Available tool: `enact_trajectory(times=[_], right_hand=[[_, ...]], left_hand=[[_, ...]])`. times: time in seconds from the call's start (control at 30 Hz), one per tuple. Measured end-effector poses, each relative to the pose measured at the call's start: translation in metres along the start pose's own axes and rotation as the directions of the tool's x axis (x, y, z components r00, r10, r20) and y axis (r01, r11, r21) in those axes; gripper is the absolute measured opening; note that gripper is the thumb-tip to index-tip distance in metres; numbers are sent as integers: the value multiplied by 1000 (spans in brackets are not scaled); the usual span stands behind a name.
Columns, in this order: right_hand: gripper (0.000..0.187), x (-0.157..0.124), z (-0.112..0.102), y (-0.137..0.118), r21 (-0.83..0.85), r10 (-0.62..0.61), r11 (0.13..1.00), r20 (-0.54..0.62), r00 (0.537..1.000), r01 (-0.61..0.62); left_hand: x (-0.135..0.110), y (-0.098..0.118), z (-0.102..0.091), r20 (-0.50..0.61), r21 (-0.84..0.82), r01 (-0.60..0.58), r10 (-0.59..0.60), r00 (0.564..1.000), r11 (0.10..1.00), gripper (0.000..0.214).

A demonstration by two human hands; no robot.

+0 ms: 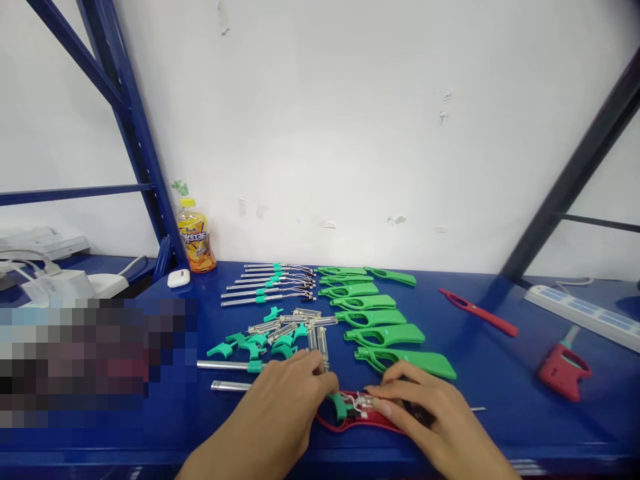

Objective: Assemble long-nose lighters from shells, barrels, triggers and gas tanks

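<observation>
A red lighter shell [350,421] lies open at the near edge of the blue bench [500,393], with a green trigger and a metal inner part [357,402] set in it. My left hand [280,407] rests over the shell's left end, fingers curled and pinched at the metal tube there. My right hand [425,413] presses down on the shell's right half, fingertips on the metal inner part. Behind them lie a row of green lighter shells [385,333], several loose green triggers [250,343], small metal units [300,323] and metal tubes [265,287].
An orange drink bottle [196,239] and a white mouse-like object [179,277] stand at the back left. A red assembled lighter [477,311], a red handle piece [563,370] and a white power strip [585,313] lie at the right. Blue rack posts frame both sides.
</observation>
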State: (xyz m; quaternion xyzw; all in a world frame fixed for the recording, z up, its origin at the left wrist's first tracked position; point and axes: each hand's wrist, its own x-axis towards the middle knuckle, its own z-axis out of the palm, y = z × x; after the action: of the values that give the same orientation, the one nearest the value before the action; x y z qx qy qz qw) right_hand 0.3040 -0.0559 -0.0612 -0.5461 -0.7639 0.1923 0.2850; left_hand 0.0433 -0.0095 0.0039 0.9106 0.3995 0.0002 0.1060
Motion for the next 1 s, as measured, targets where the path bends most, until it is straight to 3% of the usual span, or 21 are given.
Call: enact_trajectory(times=[0.13,0.27,0.57,1.0], right_hand=[[26,0,3,6,-5,-17,1000,-18,1000,17],[28,0,3,6,7,-23,1000,-16,1000,23],[27,0,1,0,-9,-12,1000,-32,999,12],[23,3,2,11,-23,-87,996,-45,995,86]], left_hand=[[-5,9,-5,46,56,-53,51,998,997,48],[-9,15,-6,6,53,-85,85,996,995,25],[-19,13,1,-85,21,-113,114,990,993,41],[-20,12,-10,-14,6,-124,124,992,992,44]])
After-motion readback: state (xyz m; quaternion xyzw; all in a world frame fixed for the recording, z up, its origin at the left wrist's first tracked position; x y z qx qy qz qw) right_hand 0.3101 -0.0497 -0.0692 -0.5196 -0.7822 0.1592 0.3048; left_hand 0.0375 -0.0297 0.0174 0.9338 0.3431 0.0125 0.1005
